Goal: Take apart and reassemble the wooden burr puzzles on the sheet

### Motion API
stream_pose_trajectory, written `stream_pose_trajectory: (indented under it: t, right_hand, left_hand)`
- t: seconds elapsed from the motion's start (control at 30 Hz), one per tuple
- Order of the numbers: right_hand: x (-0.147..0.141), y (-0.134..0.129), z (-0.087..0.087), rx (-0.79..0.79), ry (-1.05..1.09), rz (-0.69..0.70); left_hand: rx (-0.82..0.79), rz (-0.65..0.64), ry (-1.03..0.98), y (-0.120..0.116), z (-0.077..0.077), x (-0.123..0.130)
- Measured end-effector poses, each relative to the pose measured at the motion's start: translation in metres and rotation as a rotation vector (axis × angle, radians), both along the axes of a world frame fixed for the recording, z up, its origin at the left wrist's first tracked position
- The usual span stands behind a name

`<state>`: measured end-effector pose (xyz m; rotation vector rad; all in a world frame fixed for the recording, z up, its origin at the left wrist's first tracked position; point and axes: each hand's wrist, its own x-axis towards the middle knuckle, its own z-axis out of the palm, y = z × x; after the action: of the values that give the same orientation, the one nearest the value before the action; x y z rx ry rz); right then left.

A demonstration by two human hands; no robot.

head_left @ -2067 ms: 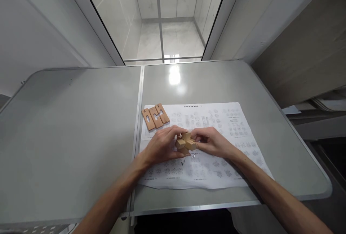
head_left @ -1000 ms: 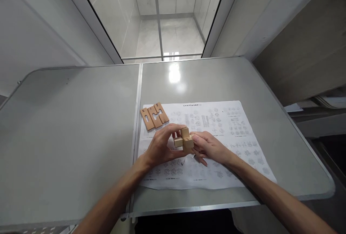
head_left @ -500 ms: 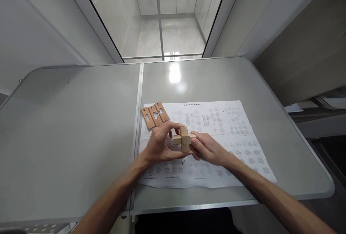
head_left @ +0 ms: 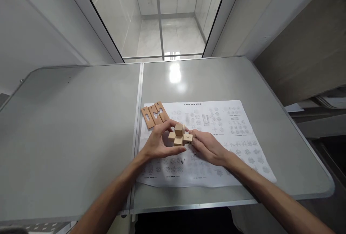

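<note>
A pale wooden block puzzle, made of crossing bars, is held between both hands above a printed sheet. My left hand curves around its left side, the fingers behind it and the thumb in front. My right hand grips its right side with bent fingers, partly hidden behind the puzzle. A dark mark shows on the bar end nearest my right hand. Flat wooden pieces with numbers and cut-out slots lie side by side just beyond my left hand.
The large white sheet with printed diagrams lies on the grey table. A metal seam crosses the table left of the sheet. Glass panels stand past the far edge, and a shelf with papers is at right.
The wooden puzzle has turned in my hands, showing different faces and a marked bar end, and has shifted slightly left. My left thumb has moved slightly left and up.
</note>
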<state>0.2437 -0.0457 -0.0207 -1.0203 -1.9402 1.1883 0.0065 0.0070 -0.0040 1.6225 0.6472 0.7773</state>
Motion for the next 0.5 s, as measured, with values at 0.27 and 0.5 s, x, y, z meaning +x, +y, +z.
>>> stream_pose_trajectory:
  t: [0.27, 0.5]
  right_hand:
    - [-0.0018, -0.0014, -0.0022, 0.076, 0.025, -0.057]
    - [-0.0034, 0.0011, -0.0058, 0.167, -0.037, -0.138]
  left_hand:
    - [-0.130, -0.037, -0.016, 0.0013, 0.0019, 0.0022]
    - [-0.091, -0.016, 0.002, 0.0023, 0.0024, 0.0037]
